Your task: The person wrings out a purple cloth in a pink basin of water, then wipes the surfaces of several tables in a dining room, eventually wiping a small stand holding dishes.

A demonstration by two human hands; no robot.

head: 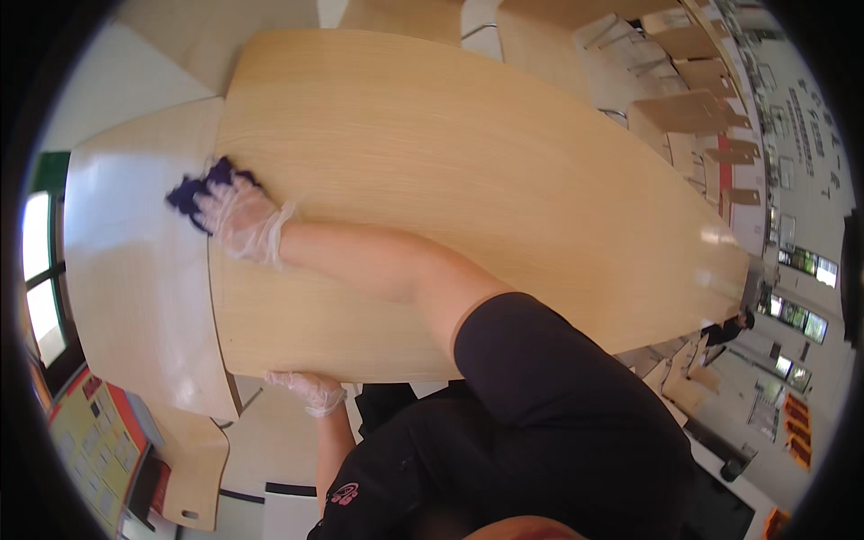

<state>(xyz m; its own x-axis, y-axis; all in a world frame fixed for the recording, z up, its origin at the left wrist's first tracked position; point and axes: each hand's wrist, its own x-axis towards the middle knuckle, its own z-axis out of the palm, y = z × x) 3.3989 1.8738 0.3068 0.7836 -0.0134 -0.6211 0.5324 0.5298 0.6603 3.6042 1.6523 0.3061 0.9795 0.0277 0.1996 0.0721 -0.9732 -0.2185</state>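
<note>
My right hand (244, 219), in a clear disposable glove, presses a dark purple cloth (192, 196) onto the wooden tabletop (439, 148). The cloth is bunched under the fingers and lies across the seam between this table and the adjoining tabletop (142, 256) on the left. Also gloved, my left hand (309, 391) rests at the table's near edge, close to its left corner, with no object seen in it. Its fingers lie along the edge; part of the palm is hidden.
Wooden chairs (682, 111) stand beyond the far side, and another chair (192, 466) stands at the lower left near a notice board (101, 445). A person in dark clothes (725, 331) is in the distance at the right, past the table's far end.
</note>
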